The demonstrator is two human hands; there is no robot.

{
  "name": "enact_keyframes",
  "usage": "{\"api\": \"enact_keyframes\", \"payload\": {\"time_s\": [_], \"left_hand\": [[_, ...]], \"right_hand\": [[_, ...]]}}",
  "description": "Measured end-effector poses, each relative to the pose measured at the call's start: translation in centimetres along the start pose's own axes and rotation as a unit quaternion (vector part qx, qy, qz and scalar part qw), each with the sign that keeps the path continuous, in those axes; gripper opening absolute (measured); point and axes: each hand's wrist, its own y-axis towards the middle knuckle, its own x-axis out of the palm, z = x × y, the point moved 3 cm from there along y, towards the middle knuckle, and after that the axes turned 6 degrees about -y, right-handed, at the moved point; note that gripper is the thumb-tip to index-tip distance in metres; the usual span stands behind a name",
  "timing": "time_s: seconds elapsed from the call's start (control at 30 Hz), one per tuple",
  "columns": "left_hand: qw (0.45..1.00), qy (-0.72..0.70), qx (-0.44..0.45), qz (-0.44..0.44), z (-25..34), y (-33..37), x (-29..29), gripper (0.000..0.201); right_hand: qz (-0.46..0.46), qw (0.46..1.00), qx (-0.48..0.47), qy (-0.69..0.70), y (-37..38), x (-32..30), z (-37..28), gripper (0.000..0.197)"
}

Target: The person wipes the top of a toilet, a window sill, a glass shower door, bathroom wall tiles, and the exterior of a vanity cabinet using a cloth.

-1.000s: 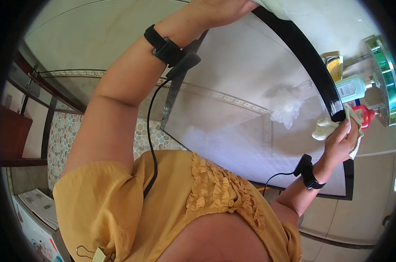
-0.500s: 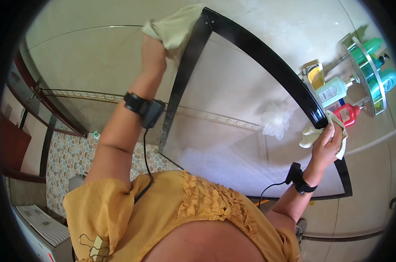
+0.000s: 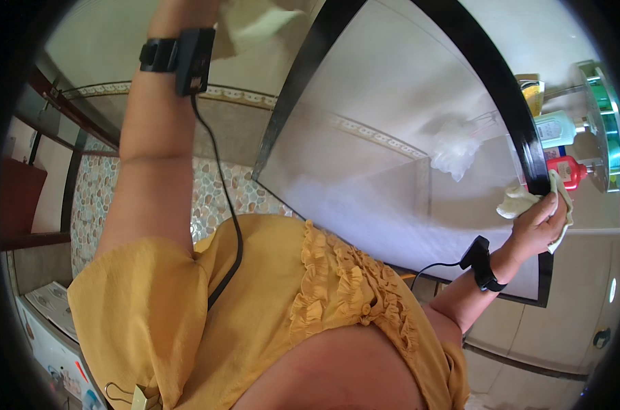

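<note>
A glass panel (image 3: pixel 385 89) with a black frame stands upright before me. My right hand (image 3: pixel 541 224) is closed round a pale cloth (image 3: pixel 561 215) at the right end of the frame's curved top bar (image 3: pixel 491 75). Part of this cloth hangs on the glass side of the bar. My left arm reaches up past the top edge of the picture, so its hand is out of sight. Beside the left wrist a second pale cloth (image 3: pixel 258 27) shows, blurred and apart from the frame.
A corner rack (image 3: pixel 602 130) at the right holds several bottles, among them a red bottle (image 3: pixel 568 172) close to my right hand. A white bath puff (image 3: pixel 455 147) shows through the glass. Pebble-patterned floor (image 3: pixel 94 198) and a dark door frame (image 3: pixel 74 113) lie left.
My left arm has moved up and left, taking its cloth off the frame's upper left corner. My right hand still grips its cloth at the bar. The view has shifted.
</note>
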Motion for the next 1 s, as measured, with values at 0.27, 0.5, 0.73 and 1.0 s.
{"api": "enact_keyframes", "payload": {"time_s": [0.27, 0.5, 0.73, 1.0], "left_hand": [[0.764, 0.439, -0.466, -0.078, -13.9, -5.1, -21.9, 0.037], [0.964, 0.065, -0.069, -0.248, -6.8, -8.1, -6.8, 0.041], [0.608, 0.398, 0.518, -0.451, -9.1, -9.6, 4.9, 0.044], [0.608, 0.437, 0.371, -0.550, -20.3, -11.6, -8.7, 0.053]], "right_hand": [[0.004, 1.000, -0.013, 0.010, 0.5, -1.0, -1.5, 0.034], [-0.006, 1.000, -0.006, 0.017, 0.2, -0.9, -1.1, 0.031], [0.019, 1.000, 0.009, -0.019, -0.3, -0.8, 0.9, 0.042], [0.030, 0.999, -0.010, -0.031, -0.4, 0.4, 2.1, 0.044]]}}
